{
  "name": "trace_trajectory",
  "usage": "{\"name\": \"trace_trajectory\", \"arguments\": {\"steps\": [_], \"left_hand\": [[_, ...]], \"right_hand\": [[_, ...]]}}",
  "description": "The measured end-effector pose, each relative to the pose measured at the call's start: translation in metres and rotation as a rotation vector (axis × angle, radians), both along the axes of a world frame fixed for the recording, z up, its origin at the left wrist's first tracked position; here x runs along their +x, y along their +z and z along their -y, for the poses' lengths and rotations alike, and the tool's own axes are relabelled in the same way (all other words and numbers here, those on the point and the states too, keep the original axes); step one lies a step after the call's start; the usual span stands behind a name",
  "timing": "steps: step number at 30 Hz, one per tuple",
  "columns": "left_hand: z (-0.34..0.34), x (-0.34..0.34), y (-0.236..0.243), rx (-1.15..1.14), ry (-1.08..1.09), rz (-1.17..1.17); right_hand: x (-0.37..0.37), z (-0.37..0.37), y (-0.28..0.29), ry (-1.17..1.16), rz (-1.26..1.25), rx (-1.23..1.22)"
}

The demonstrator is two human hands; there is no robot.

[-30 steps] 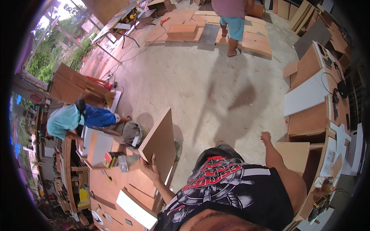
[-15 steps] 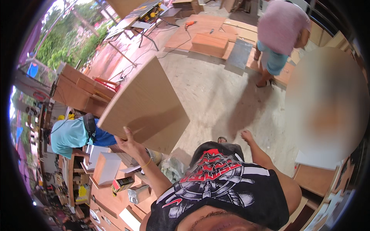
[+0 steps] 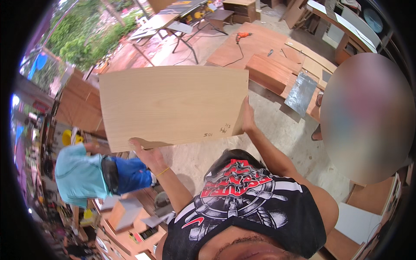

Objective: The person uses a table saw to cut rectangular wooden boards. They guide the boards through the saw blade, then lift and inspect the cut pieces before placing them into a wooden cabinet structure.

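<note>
A pale wood-grain panel (image 3: 173, 104), rectangular with pencilled marks near its lower right corner, is held up in front of me. My left hand (image 3: 149, 158) grips its near edge towards the left corner, the thumb on the upper face and the other fingers mostly hidden beneath. At the right edge my right hand (image 3: 248, 117) is closed on the panel, its fingers along the side. The underside of the panel is out of sight.
At left a person in a teal shirt (image 3: 80, 173) bends by a cluttered workbench (image 3: 117, 232). Beyond the panel lie an orange drill (image 3: 243, 35) with its cord, a wooden box (image 3: 268, 71) and a grey sheet (image 3: 301, 93). A table saw (image 3: 182, 17) stands farther back.
The panel has turned from a slanted position to lie broadly across my front. My right hand, empty and away before, now grips its right edge. The person in teal has shifted nearer.
</note>
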State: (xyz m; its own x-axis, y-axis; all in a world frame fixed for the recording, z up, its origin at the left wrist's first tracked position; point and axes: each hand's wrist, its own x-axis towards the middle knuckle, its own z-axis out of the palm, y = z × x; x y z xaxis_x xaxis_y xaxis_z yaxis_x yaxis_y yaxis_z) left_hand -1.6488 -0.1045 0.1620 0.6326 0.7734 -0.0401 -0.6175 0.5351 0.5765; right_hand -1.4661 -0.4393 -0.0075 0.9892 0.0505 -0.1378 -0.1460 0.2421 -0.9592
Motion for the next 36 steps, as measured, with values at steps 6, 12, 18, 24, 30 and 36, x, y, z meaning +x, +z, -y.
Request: {"name": "trace_trajectory", "arguments": {"steps": [6,12,18,24,30,36], "left_hand": [[-0.027,0.165,-0.055,-0.057,-0.187,-0.203],[-0.023,0.336,-0.121,-0.139,-0.291,-0.378],[-0.031,0.508,-0.163,-0.204,-0.331,-0.387],[-0.025,0.642,-0.137,-0.143,-0.263,-0.466],[-0.070,0.777,-0.146,-0.006,-0.211,-0.392],[-0.111,0.962,-0.148,0.091,-0.214,-0.464]], "right_hand": [[0.151,-0.004,0.088,-0.308,-0.095,-0.039],[0.338,0.013,0.076,-0.375,-0.122,-0.273],[0.570,-0.003,0.043,-0.241,-0.124,-0.446],[0.757,-0.017,0.034,-0.125,-0.125,-0.522],[0.908,-0.050,0.002,-0.067,-0.254,-0.568],[1.070,-0.090,-0.038,-0.133,-0.396,-0.608]]}}
